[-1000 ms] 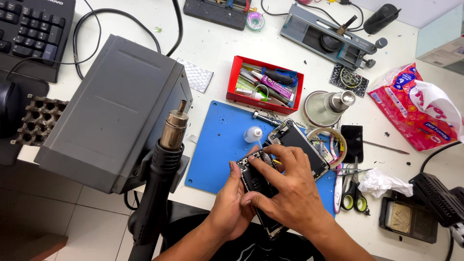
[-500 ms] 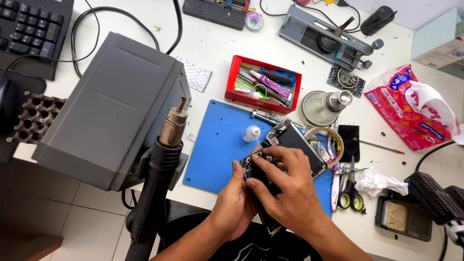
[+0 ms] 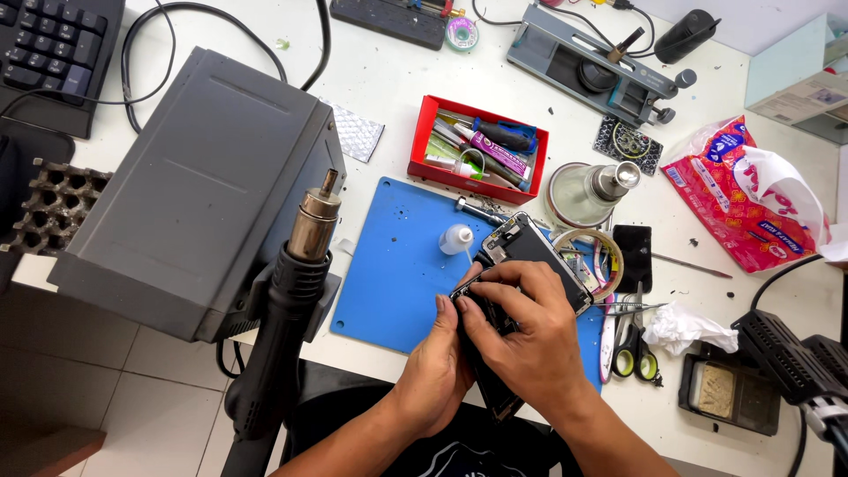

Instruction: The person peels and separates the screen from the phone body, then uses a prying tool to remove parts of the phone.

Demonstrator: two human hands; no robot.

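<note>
Here, at the far left, a black keyboard [image 3: 49, 40] sits at the top corner of the white workbench [image 3: 371, 79], with a grey hot-air station box [image 3: 199, 190] below it and the station's black handle with a brass nozzle [image 3: 300, 265] standing upright at the box's front edge. Just right of that lies a blue work mat [image 3: 397, 265] carrying a small white dropper bottle [image 3: 456, 238]. Behind the mat stands a red tray [image 3: 424, 146] filled with tools and tubes. At the mat's near edge the left hand [image 3: 435, 367] curls its fingers around the lower left side of an opened black smartphone [image 3: 530, 252], which lies tilted across the mat's right part, its top end toward the tray. The right hand [image 3: 526, 340] covers the phone's lower half, fingers bent and pressed onto it; whether the fingertips pinch anything small I cannot tell. Just right of the phone sits a roll of clear tape [image 3: 599, 252], then green-handled scissors [image 3: 638, 349], a crumpled white tissue [image 3: 685, 327], and farther back a red-and-white plastic packet [image 3: 751, 199].
</note>
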